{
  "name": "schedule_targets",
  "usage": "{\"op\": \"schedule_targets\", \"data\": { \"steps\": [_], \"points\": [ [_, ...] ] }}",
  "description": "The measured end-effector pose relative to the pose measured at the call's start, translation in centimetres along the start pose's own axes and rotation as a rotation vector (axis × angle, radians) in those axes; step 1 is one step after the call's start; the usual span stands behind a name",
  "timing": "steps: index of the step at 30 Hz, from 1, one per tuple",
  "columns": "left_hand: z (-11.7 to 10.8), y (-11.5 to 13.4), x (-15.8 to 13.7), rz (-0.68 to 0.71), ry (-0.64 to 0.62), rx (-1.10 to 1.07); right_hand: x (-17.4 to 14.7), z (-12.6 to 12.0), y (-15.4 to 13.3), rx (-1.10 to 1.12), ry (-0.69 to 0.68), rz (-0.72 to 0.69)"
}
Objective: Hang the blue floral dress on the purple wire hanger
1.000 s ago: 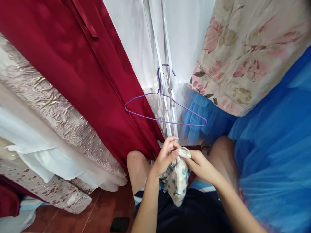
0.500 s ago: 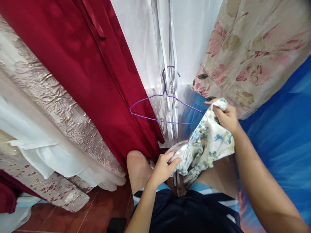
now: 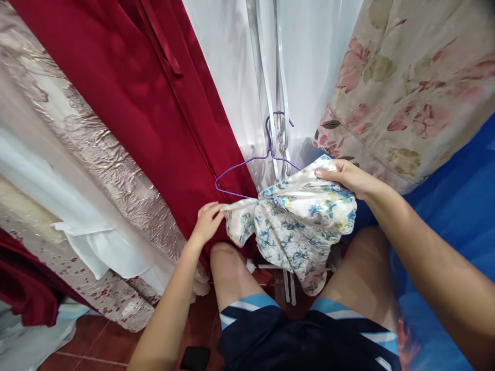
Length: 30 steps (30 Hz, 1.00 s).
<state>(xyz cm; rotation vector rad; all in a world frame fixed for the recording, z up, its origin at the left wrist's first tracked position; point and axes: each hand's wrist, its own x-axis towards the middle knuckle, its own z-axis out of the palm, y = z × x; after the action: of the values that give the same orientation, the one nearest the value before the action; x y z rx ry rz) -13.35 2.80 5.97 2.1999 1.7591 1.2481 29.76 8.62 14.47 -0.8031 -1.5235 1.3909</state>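
A small white garment with blue and yellow flowers [image 3: 297,221] is stretched out between my two hands above my knees. My left hand [image 3: 207,221] pinches its left edge, close to the dark red dress [image 3: 154,103]. My right hand [image 3: 346,176] grips its upper right edge. Behind the garment a purple wire hanger [image 3: 247,165] hangs by its hook from white straps [image 3: 276,93]; its right half is hidden by the cloth.
Hanging clothes crowd in on all sides: a silvery textured dress [image 3: 77,139] and white fabric [image 3: 88,242] at left, a pink-flowered cream dress [image 3: 406,87] and blue tulle [image 3: 456,216] at right. A small black object [image 3: 195,357] lies on the reddish floor.
The floral garment went from a bunched wad held low in both hands to spread wide. My right hand rose to the right, my left hand moved left and up. The view tilted slightly.
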Motion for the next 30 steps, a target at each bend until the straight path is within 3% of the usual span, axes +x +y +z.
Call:
{"op": "schedule_targets", "data": {
  "steps": [2,5,10,13,16,18,22,27,30],
  "points": [
    [-0.9,-0.3,3.0,0.014,0.069,0.015,-0.1,0.3,-0.1,0.006,0.001,0.019],
    [-1.3,1.3,6.7,0.028,0.199,-0.051,-0.4,0.8,-0.2,0.046,0.012,0.055],
    [-0.8,5.4,9.8,0.144,0.235,-0.429,-0.8,1.0,-0.2,0.112,-0.022,0.153],
    [-0.8,6.3,9.7,0.179,0.191,-0.459,-1.2,0.7,0.5,0.057,0.066,0.076],
    [-0.8,5.7,8.6,0.109,0.202,-0.405,-2.5,0.9,2.7,-0.049,0.377,-0.243],
    [-0.8,5.2,7.6,0.05,0.21,-0.355,-3.9,1.3,4.8,-0.152,0.55,-0.378],
    [-1.0,6.6,5.9,0.03,0.289,-0.241,-5.6,1.8,7.1,-0.245,0.66,-0.387],
    [-2.3,10.6,5.2,0.099,0.346,-0.101,-3.5,1.3,2.6,-0.201,0.777,-0.565],
    [-2.0,10.6,4.8,0.092,0.405,0.022,-2.4,2.9,-1.2,-0.281,0.664,-0.553]
  ]
}}
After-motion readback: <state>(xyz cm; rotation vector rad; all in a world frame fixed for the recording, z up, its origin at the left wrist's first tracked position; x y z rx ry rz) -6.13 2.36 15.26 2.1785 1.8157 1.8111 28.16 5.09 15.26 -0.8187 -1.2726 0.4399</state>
